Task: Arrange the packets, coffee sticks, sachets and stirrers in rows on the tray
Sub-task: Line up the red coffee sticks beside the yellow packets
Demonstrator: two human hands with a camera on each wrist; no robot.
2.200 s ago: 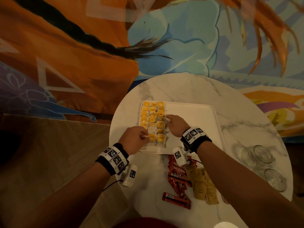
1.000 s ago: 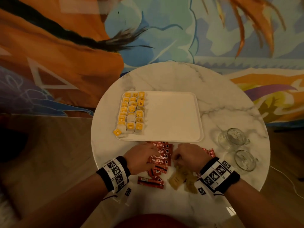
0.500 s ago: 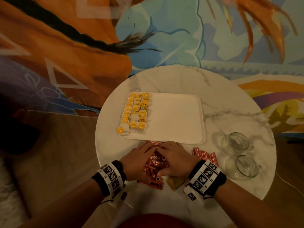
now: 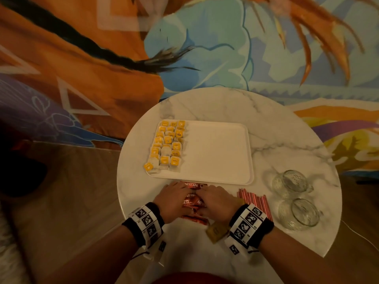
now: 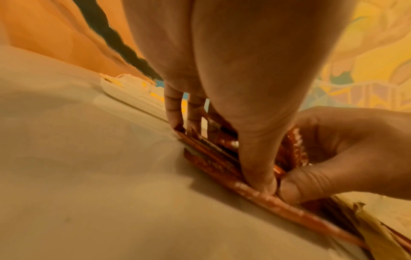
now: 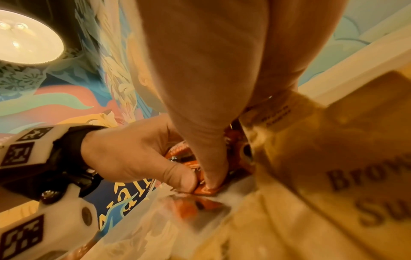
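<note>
A white tray (image 4: 215,156) lies on the round marble table (image 4: 225,103). Yellow tea packets (image 4: 168,144) fill its left part in rows; one packet (image 4: 148,166) hangs over the near left corner. Just in front of the tray is a pile of red Nescafe coffee sticks (image 4: 192,185). My left hand (image 4: 174,199) and right hand (image 4: 215,201) close in on the pile from both sides, fingers curled round the sticks (image 5: 222,163). The two thumbs meet on one stick (image 6: 204,190). Brown sugar sachets (image 4: 217,231) lie under my right wrist. Red stirrers (image 4: 254,201) lie to the right.
Two glass mugs (image 4: 291,183) (image 4: 301,214) lie on their sides at the table's right edge, beyond the stirrers. The tray's middle and right show bare white surface. A painted wall rises behind the table; wooden floor lies to the left.
My hands left the tea packets on the tray and drew back to the pile in front of it. They have since come together round the coffee sticks.
</note>
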